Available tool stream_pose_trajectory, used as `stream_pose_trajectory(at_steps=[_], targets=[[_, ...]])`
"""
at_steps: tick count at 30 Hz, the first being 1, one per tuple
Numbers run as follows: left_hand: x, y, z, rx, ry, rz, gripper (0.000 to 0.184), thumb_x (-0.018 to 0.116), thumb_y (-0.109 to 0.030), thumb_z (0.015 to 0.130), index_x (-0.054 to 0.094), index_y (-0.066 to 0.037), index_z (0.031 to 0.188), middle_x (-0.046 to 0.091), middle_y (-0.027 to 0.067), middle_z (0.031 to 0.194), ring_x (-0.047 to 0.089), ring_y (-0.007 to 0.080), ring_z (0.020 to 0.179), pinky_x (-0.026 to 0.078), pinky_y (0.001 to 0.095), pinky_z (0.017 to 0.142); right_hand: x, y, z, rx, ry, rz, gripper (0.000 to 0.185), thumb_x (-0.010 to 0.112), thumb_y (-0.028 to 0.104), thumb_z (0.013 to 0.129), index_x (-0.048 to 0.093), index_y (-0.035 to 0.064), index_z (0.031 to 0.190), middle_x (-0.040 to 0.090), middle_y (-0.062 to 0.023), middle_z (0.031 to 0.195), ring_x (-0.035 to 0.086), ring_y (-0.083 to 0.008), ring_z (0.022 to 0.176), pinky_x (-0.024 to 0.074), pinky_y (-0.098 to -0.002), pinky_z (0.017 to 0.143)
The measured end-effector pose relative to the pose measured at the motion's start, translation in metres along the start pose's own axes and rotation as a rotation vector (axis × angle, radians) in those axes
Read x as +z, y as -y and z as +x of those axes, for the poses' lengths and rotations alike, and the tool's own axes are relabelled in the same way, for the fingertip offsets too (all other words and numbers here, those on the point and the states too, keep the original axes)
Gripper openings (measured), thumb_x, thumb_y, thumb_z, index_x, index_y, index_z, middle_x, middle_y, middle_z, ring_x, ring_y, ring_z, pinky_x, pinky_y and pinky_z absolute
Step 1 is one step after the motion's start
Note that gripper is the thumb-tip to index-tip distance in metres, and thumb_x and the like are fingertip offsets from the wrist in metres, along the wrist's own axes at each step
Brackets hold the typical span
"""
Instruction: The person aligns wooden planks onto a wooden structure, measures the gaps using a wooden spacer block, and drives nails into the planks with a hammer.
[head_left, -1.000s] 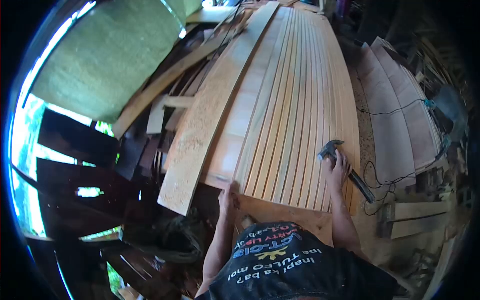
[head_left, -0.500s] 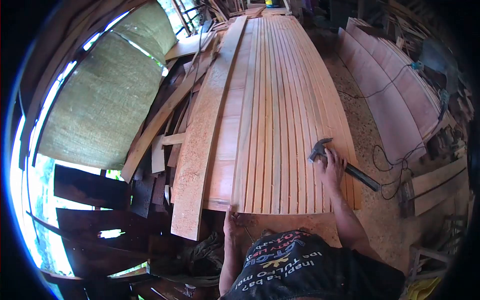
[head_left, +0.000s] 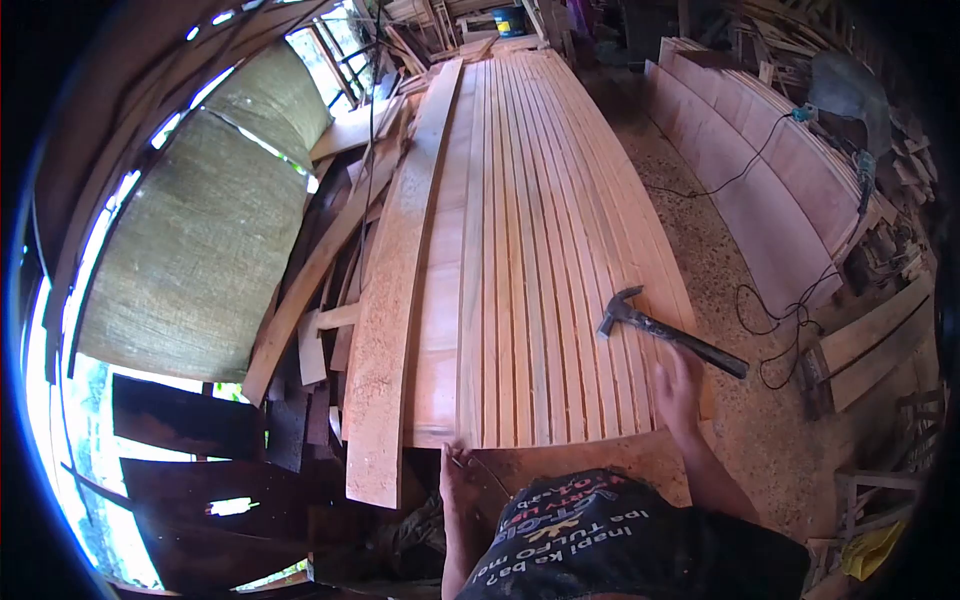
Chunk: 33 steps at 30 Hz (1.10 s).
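Observation:
A claw hammer (head_left: pixel 690 344) with a dark handle lies across the right side of a long panel of narrow wooden strips (head_left: pixel 560 300), its head toward the left. My right hand (head_left: pixel 680 390) is just below the handle, slightly blurred, its fingers stretched toward it and not wrapped round it. At the near edge of the panel, left of the strips, my left hand (head_left: pixel 455 470) is closed with the fingertips up at the edge. What it holds, if anything, is too small to make out. A wide sawdust-covered board (head_left: pixel 385 400) lies along the panel's left side.
Loose planks (head_left: pixel 310 285) are heaped to the left, beside a hanging woven sheet (head_left: pixel 200 240). Long plywood sheets (head_left: pixel 735 190) stand on the right, with a black cord (head_left: pixel 745 325) on the floor. A dark bucket (head_left: pixel 508 20) stands at the far end.
My right hand has come off the hammer near its head and drawn back toward me; the hammer now lies on the strips. My left hand stays at the near edge. The camera view has shifted slightly.

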<state>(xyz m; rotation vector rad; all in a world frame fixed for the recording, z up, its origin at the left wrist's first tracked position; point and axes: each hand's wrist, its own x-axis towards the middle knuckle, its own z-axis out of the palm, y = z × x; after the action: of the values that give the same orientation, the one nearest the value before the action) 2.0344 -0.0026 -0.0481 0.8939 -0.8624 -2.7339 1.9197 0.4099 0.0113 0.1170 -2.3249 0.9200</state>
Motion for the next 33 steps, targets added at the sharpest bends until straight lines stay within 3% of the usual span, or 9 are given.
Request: stream_pose_trajectory(at_steps=[3, 9, 10, 15, 17, 24, 27, 28, 33], targets=[[-0.003, -0.003, 0.002, 0.047, -0.078, 0.062, 0.027, 0.059, -0.043, 0.094, 0.056, -0.017, 0.086, 0.052, -0.0016, 0.075, 0.052, 0.0123, 0.072, 0.044, 0.0240, 0.061, -0.044, -0.024, -0.045, 0.114, -0.049, -0.296, 0.037, 0.061, 0.019, 0.091, 0.057, -0.0021, 0.122, 0.057, -0.0189, 0.125, 0.053, -0.0341, 0.115, 0.0407, -0.0435, 0.099], [0.013, -0.008, 0.015, -0.045, -0.211, -0.046, 0.018, 0.061, -0.036, 0.094, 0.062, -0.018, 0.098, 0.062, 0.0001, 0.082, 0.058, 0.0165, 0.069, 0.050, 0.0305, 0.059, -0.045, -0.074, -0.070, 0.685, 0.104, 0.157, 0.048, 0.063, 0.029, 0.091, 0.055, -0.0048, 0.124, 0.063, -0.0175, 0.114, 0.062, -0.0293, 0.098, 0.0500, -0.0350, 0.084], [-0.008, -0.006, 0.026, 0.021, -0.157, 0.039, 0.029, 0.067, -0.038, 0.089, 0.061, -0.012, 0.099, 0.065, 0.0045, 0.094, 0.062, 0.0205, 0.088, 0.052, 0.0330, 0.076, -0.047, -0.077, -0.066, 0.725, 0.155, 0.235, 0.049, 0.063, 0.030, 0.091, 0.055, -0.0048, 0.124, 0.064, -0.0170, 0.111, 0.063, -0.0286, 0.098, 0.0510, -0.0363, 0.082], [-0.071, 0.004, 0.074, 0.151, -0.086, 0.113, 0.024, 0.065, -0.036, 0.090, 0.062, -0.014, 0.100, 0.065, 0.0013, 0.092, 0.062, 0.0165, 0.077, 0.051, 0.0273, 0.061, -0.068, -0.083, -0.046, 1.069, 0.388, 0.698, 0.054, 0.066, 0.033, 0.090, 0.053, -0.0038, 0.127, 0.064, -0.0123, 0.113, 0.064, -0.0229, 0.100, 0.0550, -0.0378, 0.079], [0.005, -0.008, 0.017, -0.050, 0.006, -0.013, 0.023, 0.062, -0.038, 0.092, 0.063, -0.017, 0.101, 0.065, 0.0001, 0.091, 0.062, 0.0162, 0.074, 0.050, 0.0278, 0.057, -0.068, -0.090, -0.046, 1.093, 0.421, 0.840, 0.057, 0.065, 0.033, 0.090, 0.049, -0.0025, 0.131, 0.062, -0.0122, 0.116, 0.064, -0.0237, 0.099, 0.0557, -0.0385, 0.080], [0.038, 0.009, 0.011, 0.119, -0.306, 0.057, 0.027, 0.061, -0.048, 0.091, 0.062, -0.022, 0.097, 0.064, -0.0028, 0.082, 0.059, 0.0144, 0.065, 0.046, 0.0278, 0.053, -0.065, -0.099, -0.041, 1.289, 0.448, 1.033, 0.066, 0.069, 0.037, 0.088, 0.044, -0.0006, 0.136, 0.059, -0.0121, 0.120, 0.063, -0.0251, 0.105, 0.0563, -0.0418, 0.082], [0.005, 0.007, 0.024, 0.108, -0.205, 0.132, 0.031, 0.057, -0.046, 0.093, 0.062, -0.018, 0.106, 0.066, -0.0027, 0.089, 0.065, 0.0165, 0.074, 0.054, 0.0289, 0.058, -0.066, -0.086, -0.030, 1.283, 0.379, 1.029, 0.063, 0.071, 0.035, 0.086, 0.049, -0.0032, 0.131, 0.062, -0.0127, 0.116, 0.063, -0.0228, 0.102, 0.0548, -0.0385, 0.082], [-0.009, 0.003, 0.030, 0.102, -0.191, 0.130, 0.036, 0.058, -0.045, 0.093, 0.062, -0.015, 0.112, 0.067, 0.0011, 0.098, 0.066, 0.0203, 0.087, 0.056, 0.0342, 0.071, -0.060, -0.094, -0.037, 1.284, 0.376, 1.017, 0.062, 0.072, 0.034, 0.085, 0.050, -0.0037, 0.130, 0.063, -0.0127, 0.115, 0.063, -0.0222, 0.102, 0.0542, -0.0373, 0.082], [0.021, 0.022, 0.031, 0.330, -0.384, 0.118, 0.044, 0.061, -0.043, 0.092, 0.059, -0.010, 0.122, 0.064, 0.0075, 0.117, 0.060, 0.0256, 0.109, 0.047, 0.0415, 0.098, -0.050, -0.107, -0.043, 1.243, 0.392, 0.895, 0.052, 0.073, 0.028, 0.085, 0.057, -0.0060, 0.121, 0.064, -0.0124, 0.113, 0.063, -0.0201, 0.099, 0.0517, -0.0343, 0.082]])
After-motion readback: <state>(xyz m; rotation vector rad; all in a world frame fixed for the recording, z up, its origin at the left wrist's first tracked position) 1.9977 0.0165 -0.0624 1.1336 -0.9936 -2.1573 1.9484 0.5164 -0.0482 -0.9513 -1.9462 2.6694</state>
